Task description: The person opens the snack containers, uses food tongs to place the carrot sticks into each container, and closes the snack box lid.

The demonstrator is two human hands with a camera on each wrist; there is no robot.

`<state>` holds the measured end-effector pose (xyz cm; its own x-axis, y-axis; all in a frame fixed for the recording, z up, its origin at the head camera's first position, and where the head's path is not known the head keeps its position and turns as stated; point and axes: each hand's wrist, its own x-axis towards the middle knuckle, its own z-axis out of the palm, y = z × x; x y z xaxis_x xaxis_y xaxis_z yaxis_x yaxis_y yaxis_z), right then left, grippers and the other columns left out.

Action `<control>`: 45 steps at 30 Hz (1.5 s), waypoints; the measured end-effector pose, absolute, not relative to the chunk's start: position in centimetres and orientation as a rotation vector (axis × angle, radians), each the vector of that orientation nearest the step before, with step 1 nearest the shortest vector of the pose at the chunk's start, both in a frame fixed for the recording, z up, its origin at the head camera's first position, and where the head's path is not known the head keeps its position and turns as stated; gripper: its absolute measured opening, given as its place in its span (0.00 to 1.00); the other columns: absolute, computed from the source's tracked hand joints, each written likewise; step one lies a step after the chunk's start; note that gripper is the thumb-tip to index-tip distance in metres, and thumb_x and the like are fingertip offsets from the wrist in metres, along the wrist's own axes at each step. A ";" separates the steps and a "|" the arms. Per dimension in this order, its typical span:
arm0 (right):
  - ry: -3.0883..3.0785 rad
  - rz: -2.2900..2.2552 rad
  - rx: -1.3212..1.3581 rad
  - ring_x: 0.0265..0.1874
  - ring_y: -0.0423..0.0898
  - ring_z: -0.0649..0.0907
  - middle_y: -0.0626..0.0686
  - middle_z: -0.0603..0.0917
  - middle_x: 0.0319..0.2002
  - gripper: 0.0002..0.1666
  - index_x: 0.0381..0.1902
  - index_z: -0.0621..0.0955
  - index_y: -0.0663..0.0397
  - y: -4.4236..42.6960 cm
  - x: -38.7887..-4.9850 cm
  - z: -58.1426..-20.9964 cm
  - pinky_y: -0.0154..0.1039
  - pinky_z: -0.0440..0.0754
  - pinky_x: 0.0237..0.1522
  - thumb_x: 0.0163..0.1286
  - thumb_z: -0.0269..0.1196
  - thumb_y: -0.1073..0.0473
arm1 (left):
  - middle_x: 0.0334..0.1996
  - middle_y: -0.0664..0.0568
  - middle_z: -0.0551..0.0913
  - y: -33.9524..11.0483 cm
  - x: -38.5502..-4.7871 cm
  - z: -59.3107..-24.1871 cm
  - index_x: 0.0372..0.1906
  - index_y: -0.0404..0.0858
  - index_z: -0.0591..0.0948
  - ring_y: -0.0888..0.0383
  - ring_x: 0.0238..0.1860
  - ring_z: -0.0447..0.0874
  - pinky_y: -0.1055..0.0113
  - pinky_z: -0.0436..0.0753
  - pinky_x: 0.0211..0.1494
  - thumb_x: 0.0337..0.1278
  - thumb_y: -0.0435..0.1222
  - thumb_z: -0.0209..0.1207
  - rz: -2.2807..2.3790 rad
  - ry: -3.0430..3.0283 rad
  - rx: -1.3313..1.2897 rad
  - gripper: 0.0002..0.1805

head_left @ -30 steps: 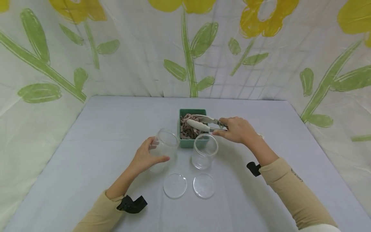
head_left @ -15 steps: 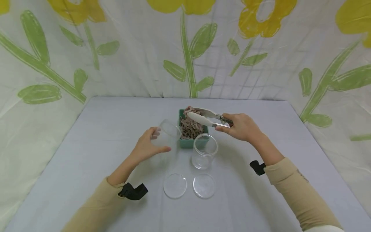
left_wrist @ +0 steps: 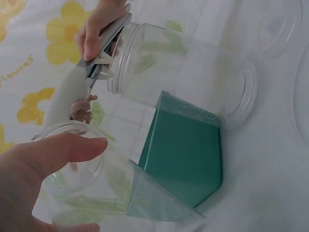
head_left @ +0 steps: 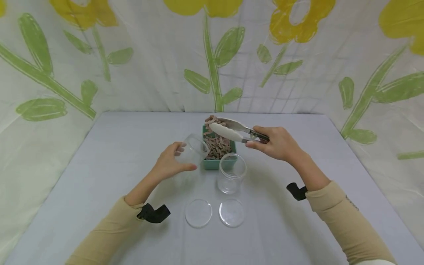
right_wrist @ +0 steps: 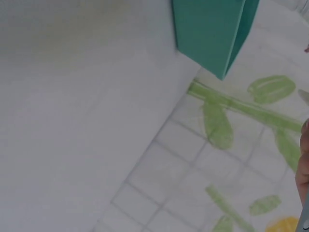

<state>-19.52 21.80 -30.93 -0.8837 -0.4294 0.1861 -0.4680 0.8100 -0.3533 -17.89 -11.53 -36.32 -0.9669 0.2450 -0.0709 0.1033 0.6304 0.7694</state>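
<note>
In the head view my left hand (head_left: 167, 163) grips a clear jar (head_left: 192, 149), tilted with its mouth towards the green box (head_left: 212, 165). Thumb and fingers curl round its sides. My right hand (head_left: 277, 143) holds white-tipped tongs (head_left: 228, 133) above the box. A clump of brownish shredded strips (head_left: 212, 120) is pinched between the tong tips, over the box's far left part. More of these strips (head_left: 216, 147) fill the box. The left wrist view shows the tongs (left_wrist: 65, 99) near the held jar's mouth (left_wrist: 79, 128). Only some right fingers (right_wrist: 303, 159) show in the right wrist view.
A second clear jar (head_left: 230, 180) stands upright just in front of the box. Two clear round lids, a left lid (head_left: 198, 213) and a right lid (head_left: 232, 212), lie flat nearer to me. A flower-printed curtain (head_left: 149, 73) hangs behind the table (head_left: 132, 140).
The tongs have risen out of the box with a clump of strips and moved slightly left. My left hand has lifted the jar and tilted it further towards the box.
</note>
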 end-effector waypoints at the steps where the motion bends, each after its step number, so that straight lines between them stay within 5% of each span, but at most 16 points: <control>1: -2.894 0.612 0.724 0.17 0.42 0.64 0.47 0.65 0.16 0.29 0.55 0.80 0.60 21.6 -19.4 -30.8 0.38 0.63 0.24 0.64 0.66 0.45 | 0.61 0.32 0.70 -11.5 -17.9 -36.3 0.68 0.29 0.63 0.36 0.63 0.69 0.42 0.71 0.60 0.46 0.45 0.72 1.248 2.681 0.285 0.47; 34: -2.766 0.212 1.210 0.19 0.42 0.73 0.51 0.80 0.26 0.28 0.49 0.81 0.61 21.0 -21.8 -27.8 0.42 0.75 0.24 0.60 0.69 0.45 | 0.61 0.34 0.70 -10.1 -18.5 -35.9 0.68 0.29 0.64 0.39 0.63 0.68 0.44 0.71 0.61 0.42 0.43 0.74 1.230 2.785 0.266 0.48; 45: -2.587 -0.283 1.419 0.21 0.48 0.80 0.52 0.81 0.28 0.28 0.48 0.79 0.58 18.1 -21.9 -25.6 0.43 0.78 0.22 0.61 0.67 0.42 | 0.57 0.35 0.73 -9.0 -18.2 -35.4 0.67 0.34 0.69 0.38 0.50 0.76 0.45 0.77 0.49 0.35 0.43 0.75 1.038 2.949 0.383 0.48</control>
<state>-21.94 18.05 -25.61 -0.5297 -0.8458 0.0629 -0.8122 0.5272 0.2499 -18.16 -8.96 -35.41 -0.9704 0.2250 0.0878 0.2304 0.7531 0.6163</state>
